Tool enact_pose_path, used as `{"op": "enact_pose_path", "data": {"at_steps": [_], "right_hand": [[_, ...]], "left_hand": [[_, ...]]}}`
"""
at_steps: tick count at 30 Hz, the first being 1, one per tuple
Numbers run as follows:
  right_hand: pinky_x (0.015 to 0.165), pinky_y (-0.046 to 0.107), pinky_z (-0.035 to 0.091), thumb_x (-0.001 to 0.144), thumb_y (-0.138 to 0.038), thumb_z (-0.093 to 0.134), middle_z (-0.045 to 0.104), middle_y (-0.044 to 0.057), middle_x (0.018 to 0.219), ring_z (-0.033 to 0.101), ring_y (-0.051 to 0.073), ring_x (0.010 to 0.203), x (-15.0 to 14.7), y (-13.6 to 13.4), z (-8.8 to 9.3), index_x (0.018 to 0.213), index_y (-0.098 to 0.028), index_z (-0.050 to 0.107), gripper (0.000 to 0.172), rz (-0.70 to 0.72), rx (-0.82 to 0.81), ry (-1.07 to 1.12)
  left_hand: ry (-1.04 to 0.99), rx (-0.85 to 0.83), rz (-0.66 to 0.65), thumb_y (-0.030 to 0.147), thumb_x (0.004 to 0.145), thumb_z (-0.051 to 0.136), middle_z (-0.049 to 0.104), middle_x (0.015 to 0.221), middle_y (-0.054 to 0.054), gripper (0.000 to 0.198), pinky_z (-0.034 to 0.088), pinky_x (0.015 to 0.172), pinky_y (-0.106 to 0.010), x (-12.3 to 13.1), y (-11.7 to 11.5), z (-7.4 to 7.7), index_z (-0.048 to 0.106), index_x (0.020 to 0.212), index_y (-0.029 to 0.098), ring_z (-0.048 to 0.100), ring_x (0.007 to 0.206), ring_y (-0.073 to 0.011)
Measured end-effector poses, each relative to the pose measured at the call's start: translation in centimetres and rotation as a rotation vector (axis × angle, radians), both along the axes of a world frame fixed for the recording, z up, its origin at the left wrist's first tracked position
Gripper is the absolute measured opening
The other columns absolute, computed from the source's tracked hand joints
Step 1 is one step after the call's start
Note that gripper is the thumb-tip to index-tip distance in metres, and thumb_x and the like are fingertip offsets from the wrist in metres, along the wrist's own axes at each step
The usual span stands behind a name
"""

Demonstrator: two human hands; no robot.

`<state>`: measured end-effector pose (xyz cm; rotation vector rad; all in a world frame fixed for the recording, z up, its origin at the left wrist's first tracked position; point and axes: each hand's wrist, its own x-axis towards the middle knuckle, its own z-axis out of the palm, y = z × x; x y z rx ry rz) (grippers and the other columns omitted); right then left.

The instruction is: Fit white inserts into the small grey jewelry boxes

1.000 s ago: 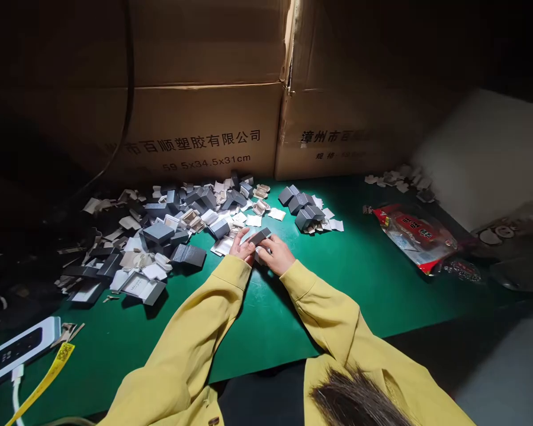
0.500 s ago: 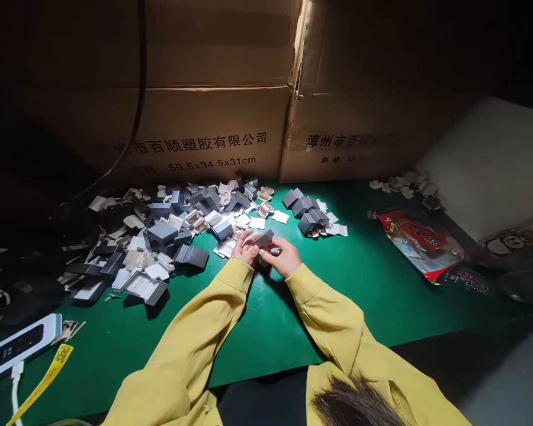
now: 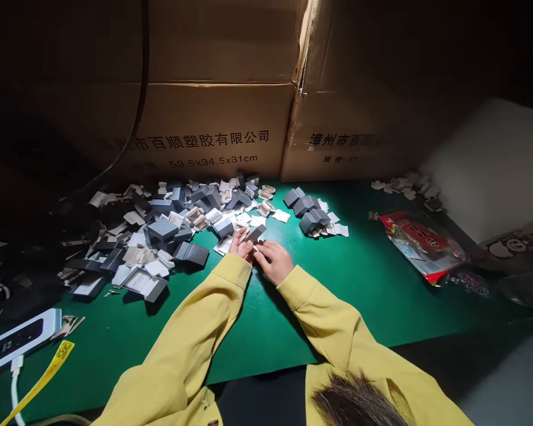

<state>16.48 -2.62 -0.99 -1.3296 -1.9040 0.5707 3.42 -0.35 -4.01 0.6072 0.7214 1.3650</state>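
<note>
Left hand [image 3: 241, 247] pinches 1 box [image 3: 256, 232]
Right hand [image 3: 275, 262] just right of box, grip unclear; pile [image 3: 162, 229] left of box.

We see a bright pool of light around the fingers [image 3: 266, 251], apparently cast from above, leaving a pale sheen on the green tabletop [image 3: 337, 284] just beside them. To their left, dark shadows edge the grey boxes [image 3: 192, 254]. Well beyond the fingers, the cartons [image 3: 222, 112] fade upward and outward into near-black, swallowing some print. Far to the fingers' right, we find the pale panel [image 3: 493, 165] soft and stretched; at the fingertips, fine detail blurs.
</note>
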Motion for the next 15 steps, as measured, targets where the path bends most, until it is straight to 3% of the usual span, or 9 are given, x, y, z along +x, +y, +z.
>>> {"op": "enact_pose_path", "data": {"at_steps": [5, 9, 12, 15], "right_hand": [[0.093, 0.039, 0.046, 0.086, -0.033, 0.055, 0.069, 0.010, 0.107, 0.060, 0.024, 0.104, 0.0, -0.3, 0.3, 0.099, -0.020, 0.072, 0.025, 0.044, -0.002, -0.035], [0.079, 0.032, 0.051, 0.088, -0.040, 0.049, 0.071, 0.007, 0.093, 0.064, 0.019, 0.090, 1.3, 0.7, 1.3, 0.087, -0.019, 0.071, 0.030, -0.044, -0.129, 0.268], [0.048, 0.023, 0.046, 0.084, -0.052, 0.048, 0.068, 0.004, 0.076, 0.061, 0.014, 0.062, 1.9, 1.4, 1.7, 0.079, -0.018, 0.064, 0.038, -0.131, -0.397, 0.498], [0.032, 0.019, 0.027, 0.076, -0.055, 0.055, 0.059, -0.001, 0.052, 0.044, 0.008, 0.036, 1.6, 1.5, 1.9, 0.069, -0.019, 0.056, 0.037, 0.017, -0.752, 0.588]], "left_hand": [[-0.007, -0.003, -0.038, 0.023, 0.068, 0.078, 0.062, 0.112, -0.003, 0.058, 0.044, 0.094, -0.031, -0.2, -0.1, 0.3, 0.048, 0.118, 0.025, 0.062, 0.102, -0.0161], [-0.029, 0.033, -0.100, 0.033, 0.070, 0.077, 0.064, 0.110, -0.007, 0.062, 0.044, 0.096, -0.041, -0.4, -0.4, 1.3, 0.046, 0.122, 0.023, 0.062, 0.106, -0.0238], [-0.026, 0.056, -0.134, 0.039, 0.071, 0.075, 0.066, 0.106, -0.008, 0.064, 0.046, 0.093, -0.044, -0.5, -0.5, 1.7, 0.045, 0.124, 0.023, 0.062, 0.105, -0.0278], [0.028, 0.117, -0.165, 0.049, 0.070, 0.073, 0.066, 0.106, -0.009, 0.064, 0.048, 0.089, -0.043, -0.5, -0.3, 1.7, 0.047, 0.123, 0.023, 0.062, 0.106, -0.0277]]}}
